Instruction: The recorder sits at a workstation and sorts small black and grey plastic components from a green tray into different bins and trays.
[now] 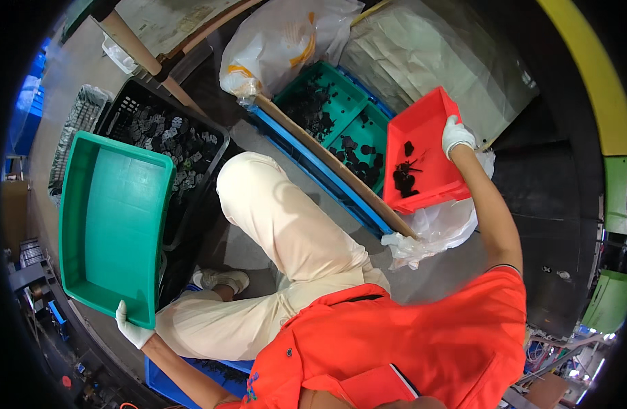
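Observation:
My gloved left hand (134, 330) grips the near rim of a green plastic tray (116, 218), which is bare inside and tilted. On the other side, my gloved right hand (458, 137) is closed on the side wall of a red plastic bin (422, 140). Several small black parts (405, 178) lie in the red bin's near end. That bin is tipped beside a divided green tray (340, 126), whose compartments hold many small dark parts (357, 160). Both hands wear white gloves.
A black crate (214, 133) full of grey and black pieces stands partly behind the green tray. A blue crate with a cardboard edge (327, 160) lies ahead of my knee. Plastic bags (279, 44) drape around it. A blue bin (160, 382) sits beneath my left arm.

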The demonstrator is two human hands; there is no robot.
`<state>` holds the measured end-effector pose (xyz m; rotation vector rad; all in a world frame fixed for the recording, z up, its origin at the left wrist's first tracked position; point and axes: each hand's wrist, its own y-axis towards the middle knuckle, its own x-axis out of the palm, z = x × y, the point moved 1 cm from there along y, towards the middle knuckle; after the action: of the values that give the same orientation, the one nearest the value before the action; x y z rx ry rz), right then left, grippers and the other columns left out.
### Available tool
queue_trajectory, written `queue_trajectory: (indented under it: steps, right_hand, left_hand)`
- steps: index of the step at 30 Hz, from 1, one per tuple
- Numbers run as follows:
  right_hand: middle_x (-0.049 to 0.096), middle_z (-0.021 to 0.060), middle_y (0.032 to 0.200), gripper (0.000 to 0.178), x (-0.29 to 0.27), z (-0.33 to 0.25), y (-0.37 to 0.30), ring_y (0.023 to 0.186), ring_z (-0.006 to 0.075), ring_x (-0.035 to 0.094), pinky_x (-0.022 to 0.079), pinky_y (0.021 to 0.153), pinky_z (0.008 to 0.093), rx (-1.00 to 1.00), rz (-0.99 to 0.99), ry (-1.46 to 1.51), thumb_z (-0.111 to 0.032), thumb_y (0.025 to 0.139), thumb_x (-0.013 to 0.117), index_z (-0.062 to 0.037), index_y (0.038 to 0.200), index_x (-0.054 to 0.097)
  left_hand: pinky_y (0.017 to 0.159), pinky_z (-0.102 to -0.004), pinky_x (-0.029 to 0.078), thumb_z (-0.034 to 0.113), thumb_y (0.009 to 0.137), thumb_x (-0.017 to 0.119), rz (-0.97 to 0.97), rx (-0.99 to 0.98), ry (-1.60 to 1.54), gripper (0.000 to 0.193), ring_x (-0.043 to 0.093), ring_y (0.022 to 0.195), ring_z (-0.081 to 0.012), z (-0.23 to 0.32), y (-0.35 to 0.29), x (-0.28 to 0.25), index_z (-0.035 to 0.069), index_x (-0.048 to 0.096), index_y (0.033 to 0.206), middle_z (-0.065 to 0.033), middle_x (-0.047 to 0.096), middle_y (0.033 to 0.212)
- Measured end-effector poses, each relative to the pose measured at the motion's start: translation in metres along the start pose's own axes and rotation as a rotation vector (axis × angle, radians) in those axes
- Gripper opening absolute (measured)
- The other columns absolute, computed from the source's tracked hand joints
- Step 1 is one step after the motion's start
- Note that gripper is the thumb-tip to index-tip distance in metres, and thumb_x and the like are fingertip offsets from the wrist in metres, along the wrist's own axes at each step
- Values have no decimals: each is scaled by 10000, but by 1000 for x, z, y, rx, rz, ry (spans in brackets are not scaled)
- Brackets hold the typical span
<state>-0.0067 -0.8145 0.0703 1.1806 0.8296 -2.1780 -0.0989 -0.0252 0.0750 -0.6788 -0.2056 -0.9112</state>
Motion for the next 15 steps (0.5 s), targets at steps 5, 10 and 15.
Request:
queue_trajectory:
  steps: [5, 10, 15]
  right_hand:
    - [491, 224, 1214, 780, 12, -24, 15, 1021, 323, 581, 504, 798, 395, -2, -87, -187, -145, 712, 668, -2, 1334, 218]
    - [467, 205, 1254, 654, 1, -30, 11, 1059, 325, 557, 496, 814, 450, 50, -171, -236, -150, 780, 591, 5, 1310, 243]
    - [508, 195, 1229, 401, 4, 25, 34, 1106, 342, 521, 418, 926, 423, 48, -60, -53, -158, 900, 293, -5, 1270, 316]
  left_hand:
    - [840, -451, 488, 56, 784, 528, 12, 23, -22, 347, 578, 966, -286, -13, 1, 3, -8, 516, 1125, -142, 581, 1068]
    - [856, -471, 476, 45, 778, 520, 25, 35, -12, 375, 563, 1000, -297, -11, 4, -22, -4, 504, 1149, -151, 567, 1097]
    - [860, -443, 473, 39, 763, 524, 98, 94, 7, 339, 573, 956, -290, -16, 15, -33, -15, 519, 1097, -143, 584, 1031]
